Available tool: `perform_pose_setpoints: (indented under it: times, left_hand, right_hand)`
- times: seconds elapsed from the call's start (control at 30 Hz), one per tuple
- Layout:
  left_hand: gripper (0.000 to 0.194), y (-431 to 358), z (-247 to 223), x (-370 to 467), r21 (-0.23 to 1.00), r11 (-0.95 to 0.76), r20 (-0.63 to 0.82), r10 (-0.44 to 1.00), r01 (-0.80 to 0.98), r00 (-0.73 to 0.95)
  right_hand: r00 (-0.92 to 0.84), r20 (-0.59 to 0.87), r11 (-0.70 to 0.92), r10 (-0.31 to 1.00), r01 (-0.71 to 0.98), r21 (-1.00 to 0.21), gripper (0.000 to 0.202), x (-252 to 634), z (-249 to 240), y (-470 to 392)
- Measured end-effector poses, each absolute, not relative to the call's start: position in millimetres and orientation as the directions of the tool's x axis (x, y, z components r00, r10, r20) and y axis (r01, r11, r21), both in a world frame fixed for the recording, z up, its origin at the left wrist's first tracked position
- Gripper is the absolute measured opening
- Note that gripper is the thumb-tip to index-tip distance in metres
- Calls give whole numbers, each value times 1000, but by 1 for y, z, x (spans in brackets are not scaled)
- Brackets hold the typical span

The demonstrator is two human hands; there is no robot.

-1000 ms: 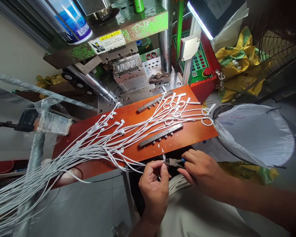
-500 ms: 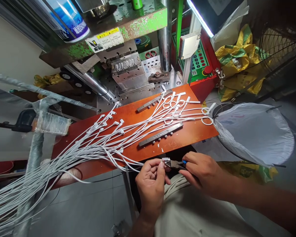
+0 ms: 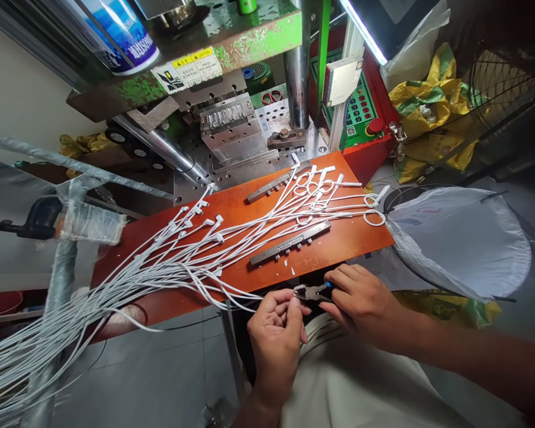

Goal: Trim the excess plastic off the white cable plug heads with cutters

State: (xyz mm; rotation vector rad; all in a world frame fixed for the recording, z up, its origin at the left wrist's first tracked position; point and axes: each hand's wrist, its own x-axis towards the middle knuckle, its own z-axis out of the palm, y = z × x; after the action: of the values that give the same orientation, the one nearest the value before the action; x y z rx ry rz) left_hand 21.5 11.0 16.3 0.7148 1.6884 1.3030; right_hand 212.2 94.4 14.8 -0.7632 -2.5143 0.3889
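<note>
In front of my body, my left hand (image 3: pixel 279 333) pinches the end of a white cable; its fingers hide most of the small connector there. My right hand (image 3: pixel 359 297) is wrapped round the handles of a pair of pliers (image 3: pixel 313 293), a bit of blue showing at the grip. The jaws meet the connector end at my left fingertips; whether they are closed on it I cannot tell. Beyond my hands, a bundle of white cables (image 3: pixel 160 276) lies across the orange board (image 3: pixel 330 246), some ends coiled, others carrying angled white connectors (image 3: pixel 218 238).
Two metal mould bars (image 3: pixel 289 244) lie on the board among small white scraps. Behind stands a press with a metal mould block (image 3: pixel 232 131) and a red-and-green control box (image 3: pixel 361 119). A white-lined bin (image 3: pixel 463 238) is at the right, a wrapped pole (image 3: pixel 65 285) at the left.
My left hand has shifted slightly right and the pliers' jaws have turned a little at the connector. My right hand has moved slightly up and left. The cables on the board lie as before.
</note>
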Motion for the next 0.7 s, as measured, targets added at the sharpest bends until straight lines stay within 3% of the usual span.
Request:
perform_pose_setpoints:
  times: [0.4,0.7]
  left_hand:
    - [26,10,23,26,969,245,-191,846,44,-498]
    - [24,9,27,29,969,227,-151,857,99,-492]
  right_hand:
    - [-736,299,777,607,471,-417,26,214,14,96]
    - [-763,325,807,559,409,-427,53,217,16,103]
